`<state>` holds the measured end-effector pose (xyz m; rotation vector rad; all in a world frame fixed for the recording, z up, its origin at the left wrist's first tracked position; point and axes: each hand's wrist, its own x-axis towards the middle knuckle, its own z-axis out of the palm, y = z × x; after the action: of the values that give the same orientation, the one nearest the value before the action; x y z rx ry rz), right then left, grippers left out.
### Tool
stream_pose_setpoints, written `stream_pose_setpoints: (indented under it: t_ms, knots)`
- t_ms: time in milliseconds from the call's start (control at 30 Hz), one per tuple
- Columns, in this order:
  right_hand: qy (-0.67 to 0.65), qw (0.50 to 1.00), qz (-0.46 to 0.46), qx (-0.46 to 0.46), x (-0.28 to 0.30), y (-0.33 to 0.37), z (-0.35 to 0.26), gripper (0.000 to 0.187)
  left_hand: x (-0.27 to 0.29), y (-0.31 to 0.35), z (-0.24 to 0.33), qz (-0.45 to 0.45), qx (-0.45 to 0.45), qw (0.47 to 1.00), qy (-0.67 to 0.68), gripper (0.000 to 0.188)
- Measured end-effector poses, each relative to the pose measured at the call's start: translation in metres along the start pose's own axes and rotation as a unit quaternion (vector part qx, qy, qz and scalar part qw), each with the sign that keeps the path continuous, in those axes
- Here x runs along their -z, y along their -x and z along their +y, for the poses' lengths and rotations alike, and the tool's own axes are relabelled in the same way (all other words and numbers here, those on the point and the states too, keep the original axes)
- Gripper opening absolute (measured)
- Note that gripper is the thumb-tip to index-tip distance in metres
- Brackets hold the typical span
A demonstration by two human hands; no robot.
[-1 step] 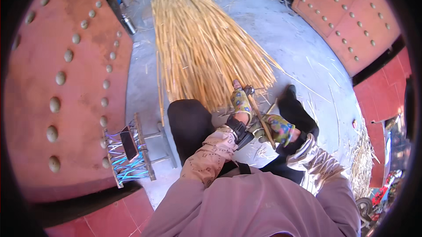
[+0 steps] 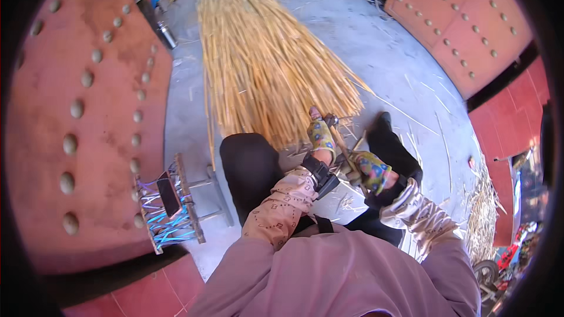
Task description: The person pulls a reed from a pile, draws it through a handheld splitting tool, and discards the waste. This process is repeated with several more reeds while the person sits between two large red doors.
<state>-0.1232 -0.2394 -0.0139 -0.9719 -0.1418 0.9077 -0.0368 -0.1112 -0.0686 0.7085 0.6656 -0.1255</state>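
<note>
My left hand [image 2: 321,135], in a flowered glove with bare fingertips, is closed beside the near ends of the long straw-coloured stalks [image 2: 264,76]. Its thumb points away from me; what its fingers hold is hidden. Right by it is a small dark metallic piece [image 2: 331,120] at the far end of a light-brown stick [image 2: 340,141]. The stick slants toward my right hand [image 2: 371,171], gloved in the same pattern, whose fingers are wrapped round its near part. Both hands are between my knees, low over the floor. Motion blurs the stalks and the fingers.
A small stool [image 2: 170,205] laced with blue and purple cord bears a phone [image 2: 169,195] at left. Reddish studded door panels [image 2: 88,117] flank the grey floor [image 2: 399,64]. A steel flask [image 2: 167,35] stands at far left. Loose straw [image 2: 483,211] is heaped at right.
The stick's near end stuck out below my right hand before; now less of it shows there. My right hand has shifted slightly up and left. The whole view has moved a little.
</note>
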Motion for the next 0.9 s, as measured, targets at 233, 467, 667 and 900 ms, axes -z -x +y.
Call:
stream_pose_setpoints:
  t_ms: [233,467,667,900]
  knots:
    - [-0.113,0.962,0.245,0.049,0.026,0.119,0.068,0.024,-0.049,0.01,-0.03,-0.002,0.034,0.998,-0.046,0.056]
    - [0.436,0.83,0.349,-0.007,-0.004,0.296,0.153,0.011,-0.04,-0.036,-0.048,0.05,0.024,0.998,0.008,0.058]
    - [0.111,0.902,0.393,-0.139,-0.02,0.2,0.05,0.032,-0.045,0.009,-0.09,0.07,0.012,0.997,0.003,0.053]
    - [0.06,0.951,0.302,0.029,0.035,0.073,0.024,0.029,-0.052,0.007,-0.086,0.006,0.106,0.99,0.09,0.046]
